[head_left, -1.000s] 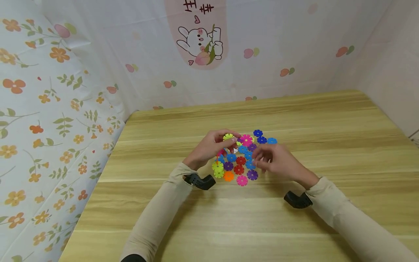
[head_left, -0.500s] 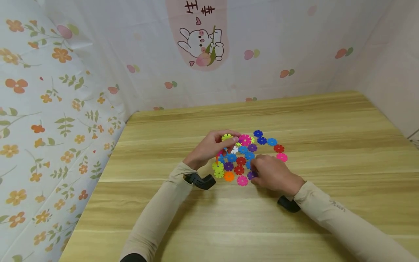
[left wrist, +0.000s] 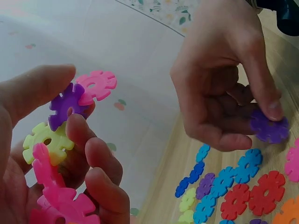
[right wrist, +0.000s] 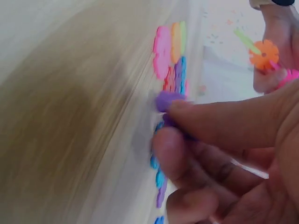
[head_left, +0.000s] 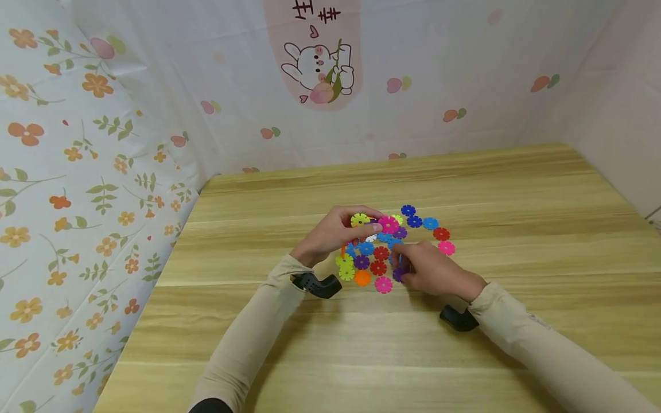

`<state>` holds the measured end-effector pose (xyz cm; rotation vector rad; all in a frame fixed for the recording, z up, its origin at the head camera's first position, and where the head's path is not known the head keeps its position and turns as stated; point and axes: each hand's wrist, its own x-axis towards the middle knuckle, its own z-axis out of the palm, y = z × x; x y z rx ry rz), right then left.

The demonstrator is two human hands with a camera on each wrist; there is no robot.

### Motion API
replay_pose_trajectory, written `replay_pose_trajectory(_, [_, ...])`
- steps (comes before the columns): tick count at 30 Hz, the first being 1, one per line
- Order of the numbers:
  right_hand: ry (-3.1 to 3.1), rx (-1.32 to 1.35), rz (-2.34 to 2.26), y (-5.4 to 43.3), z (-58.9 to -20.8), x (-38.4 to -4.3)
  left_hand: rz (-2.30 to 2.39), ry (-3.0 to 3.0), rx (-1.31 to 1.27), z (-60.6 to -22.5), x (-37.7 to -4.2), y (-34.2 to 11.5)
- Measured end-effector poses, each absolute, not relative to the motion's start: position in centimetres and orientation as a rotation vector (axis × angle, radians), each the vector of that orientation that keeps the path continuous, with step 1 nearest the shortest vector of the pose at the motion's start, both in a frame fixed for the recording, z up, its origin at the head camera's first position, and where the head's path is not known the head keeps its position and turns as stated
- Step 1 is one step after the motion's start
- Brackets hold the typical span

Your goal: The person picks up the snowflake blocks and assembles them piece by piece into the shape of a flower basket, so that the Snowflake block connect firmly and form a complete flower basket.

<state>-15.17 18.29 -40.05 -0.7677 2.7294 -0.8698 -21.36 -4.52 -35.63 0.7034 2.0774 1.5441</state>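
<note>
My left hand (head_left: 335,232) holds a chain of joined, notched flower-shaped plastic discs above the pile. In the left wrist view a pink disc (left wrist: 99,86) ends the chain, fitted to a purple disc (left wrist: 63,112) between thumb and fingers. A yellow disc (left wrist: 42,140) and more pink ones sit lower in the palm. My right hand (head_left: 434,269) pinches a loose purple disc (left wrist: 271,128) between thumb and fingers at the pile's near right side. The right wrist view shows that disc blurred at the fingertips.
Loose discs lie on the wooden table (head_left: 361,344) between the hands, among them red (head_left: 378,267), orange (head_left: 362,278) and pink (head_left: 384,285). A curved row of dark blue (head_left: 408,210), light blue (head_left: 430,223) and other discs lies behind my right hand. Printed cloth hangs beyond.
My right hand has moved down and slightly left to the purple disc at the pile's near edge and pinches it. Red and pink discs at right have come into view. My left hand stays nearly still.
</note>
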Motion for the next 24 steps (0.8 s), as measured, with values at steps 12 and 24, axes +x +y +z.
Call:
replay_pose_trajectory(12, [3.058, -0.738, -1.342, 19.6, -39.1, -14.6, 1.55, 2.06, 0.664, -35.7, -21.4, -4.5])
replay_pose_trajectory(24, [3.136, -0.894, -1.957, 19.0, -38.7, -14.8, 1.558, 2.028, 0.674, -35.6, -21.2, -4.3])
